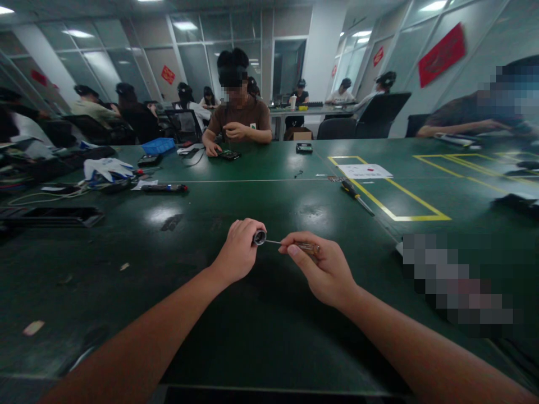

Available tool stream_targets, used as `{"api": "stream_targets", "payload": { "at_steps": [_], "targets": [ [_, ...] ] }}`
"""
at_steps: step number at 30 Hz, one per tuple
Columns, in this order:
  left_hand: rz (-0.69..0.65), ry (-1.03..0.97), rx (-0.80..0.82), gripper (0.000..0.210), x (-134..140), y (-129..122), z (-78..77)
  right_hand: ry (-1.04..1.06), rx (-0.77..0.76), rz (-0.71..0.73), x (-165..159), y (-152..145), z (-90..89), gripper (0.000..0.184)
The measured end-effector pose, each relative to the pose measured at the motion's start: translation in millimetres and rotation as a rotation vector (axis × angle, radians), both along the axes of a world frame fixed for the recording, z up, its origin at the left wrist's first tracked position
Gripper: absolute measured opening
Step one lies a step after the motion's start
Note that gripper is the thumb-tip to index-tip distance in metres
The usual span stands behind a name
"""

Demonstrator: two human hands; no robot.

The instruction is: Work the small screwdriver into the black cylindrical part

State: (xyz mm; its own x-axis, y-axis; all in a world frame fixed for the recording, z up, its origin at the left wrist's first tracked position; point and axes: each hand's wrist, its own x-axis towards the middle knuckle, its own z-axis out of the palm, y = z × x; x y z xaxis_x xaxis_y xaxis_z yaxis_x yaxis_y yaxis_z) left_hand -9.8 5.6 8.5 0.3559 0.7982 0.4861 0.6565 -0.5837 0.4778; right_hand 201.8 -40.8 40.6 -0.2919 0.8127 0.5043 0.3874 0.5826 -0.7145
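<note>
Over the middle of the green table (202,303), my left hand (239,249) is wrapped round a dark cylindrical part (260,238). Its round, hollow end with a metallic rim faces me; the rest is hidden in my fingers. My right hand (326,266) grips the clear handle of a small screwdriver (306,247) between thumb and fingers. The thin shaft points left, and its tip meets the side of the cylinder's rim; whether it goes inside I cannot tell.
A yellow-and-black screwdriver (357,196) lies by yellow tape (421,217) and a white sheet (365,171). To the left are white gloves (107,169), a dark pen-like tool (164,188) and a blue basket (159,146). Across the table a co-worker (242,120) handles a dark device (229,155).
</note>
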Motion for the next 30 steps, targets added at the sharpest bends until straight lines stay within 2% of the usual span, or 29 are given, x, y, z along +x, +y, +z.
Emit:
{"api": "stream_targets", "payload": {
  "at_steps": [21,30],
  "targets": [
    [0.001,0.001,-0.017,0.025,-0.4,-1.2,1.8,-0.001,-0.015,-0.014,0.6,1.7,-3.4,0.017],
    [0.001,-0.007,0.000,0.024,-0.8,1.6,-1.9,0.000,-0.020,-0.012,0.7,2.3,-3.9,0.017]
  ]
}}
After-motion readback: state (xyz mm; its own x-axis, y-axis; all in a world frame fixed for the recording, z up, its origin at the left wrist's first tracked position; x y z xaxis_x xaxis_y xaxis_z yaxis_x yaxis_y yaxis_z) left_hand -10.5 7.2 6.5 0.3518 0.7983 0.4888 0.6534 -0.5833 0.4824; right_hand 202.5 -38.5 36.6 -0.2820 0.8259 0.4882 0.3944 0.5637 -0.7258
